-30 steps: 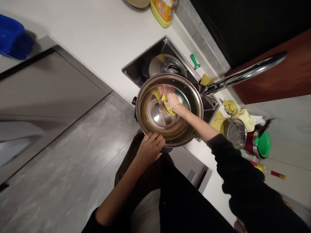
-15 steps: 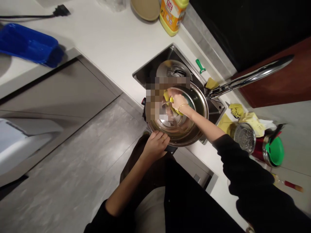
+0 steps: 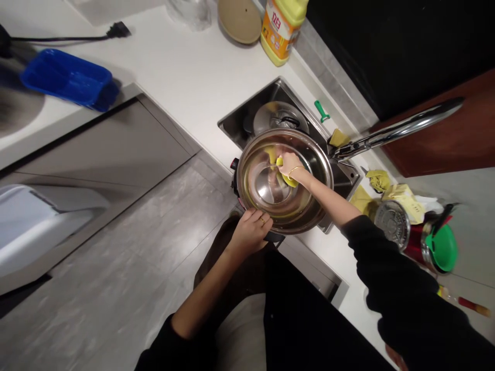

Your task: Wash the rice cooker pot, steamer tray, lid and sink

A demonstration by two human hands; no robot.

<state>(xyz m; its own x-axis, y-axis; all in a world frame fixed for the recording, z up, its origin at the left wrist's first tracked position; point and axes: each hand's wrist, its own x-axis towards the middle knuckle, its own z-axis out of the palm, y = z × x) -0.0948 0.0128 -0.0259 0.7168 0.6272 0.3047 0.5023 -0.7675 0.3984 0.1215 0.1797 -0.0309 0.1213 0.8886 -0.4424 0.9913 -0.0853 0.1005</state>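
A large steel pot (image 3: 309, 208) is held tilted over the sink (image 3: 247, 116), its shiny inside facing me. My left hand (image 3: 250, 232) is closed on the pot's near rim by a black handle. My right hand (image 3: 288, 163) reaches inside the pot, fingers closed on a yellow sponge (image 3: 289, 179) pressed against the inner wall. A thin bracelet circles that wrist. A steel lid (image 3: 280, 116) lies in the sink behind the pot.
A chrome faucet (image 3: 394, 129) juts over the sink from the right. A yellow detergent bottle (image 3: 283, 28) and a tan dish (image 3: 240, 18) stand at the back. A blue tray (image 3: 67, 77) sits at left. Yellow cloths (image 3: 386, 188), a strainer (image 3: 393, 221) and a green lid (image 3: 443, 247) crowd the right counter.
My right hand with the sponge has shifted slightly along the pot's inner wall. My head has moved, so the view slid and more of the back counter shows. My left hand keeps its grip.
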